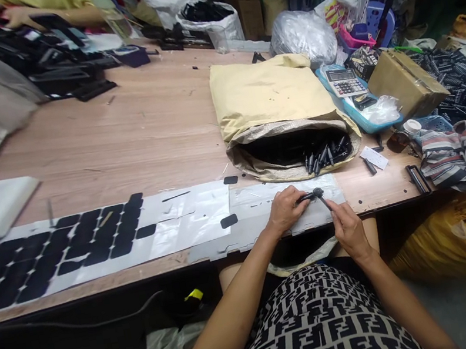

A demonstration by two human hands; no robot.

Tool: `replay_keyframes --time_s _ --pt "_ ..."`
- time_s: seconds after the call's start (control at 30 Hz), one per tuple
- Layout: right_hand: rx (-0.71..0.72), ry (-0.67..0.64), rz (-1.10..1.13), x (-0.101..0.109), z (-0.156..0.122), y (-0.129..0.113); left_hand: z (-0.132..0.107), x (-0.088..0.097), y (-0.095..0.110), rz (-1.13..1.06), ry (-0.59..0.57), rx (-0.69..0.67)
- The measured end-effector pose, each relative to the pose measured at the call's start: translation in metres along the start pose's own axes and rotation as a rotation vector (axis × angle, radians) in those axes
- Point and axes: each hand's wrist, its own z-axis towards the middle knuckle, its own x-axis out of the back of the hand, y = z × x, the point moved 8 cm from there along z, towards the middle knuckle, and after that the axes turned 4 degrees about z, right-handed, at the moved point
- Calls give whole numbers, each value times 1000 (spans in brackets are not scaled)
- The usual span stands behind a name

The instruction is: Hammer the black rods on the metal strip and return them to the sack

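Near the table's front edge, my left hand [286, 208] is closed on a small black part [307, 196]. My right hand [349, 227] grips a slim tool with a metallic shaft [323, 200]; its exact kind is too small to make out. The tool's far end meets a dark round piece at the tip of the black part. Beneath my hands lies a pale sheet [259, 225]. Just beyond them, an open sack [264, 95] lies on its side, with slim black parts [326, 156] at its mouth.
Black rounded pads [87, 237] lie in rows on white sheets at left. A blue tray [359, 114] with a calculator [345, 82] stands right of the sack, beside a cardboard box [407, 80] and striped cloth [459, 151]. Another person's hands [19, 18] are among black parts at upper left.
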Motion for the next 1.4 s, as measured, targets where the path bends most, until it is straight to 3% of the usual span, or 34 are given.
replay_keyframes --time_s 0.33,0.47,0.6,0.77,0.9,0.97,1.07,1.27,1.4 --pt "49 -32 39 -7 5 -12 2 0 -2 -38 -10 22" --pt "31 -58 28 -11 5 -5 2 0 -3 -61 -12 26" --pt "-5 -10 42 -2 10 5 2 0 -3 -76 -2 34" --pt "-154 39 184 6 17 30 3 1 -5 -95 -23 45" --pt "-458 28 513 -1 13 65 3 2 -5 -117 -42 55" --pt "-526 49 678 -3 11 74 2 3 -5 -115 -48 68" --pt "-530 111 764 -1 10 78 1 3 -6 -89 -48 88" --pt "-510 111 711 -4 9 73 1 14 -1 -187 -13 116" --pt "-515 111 715 -5 8 75 -28 26 19 -288 -15 13"
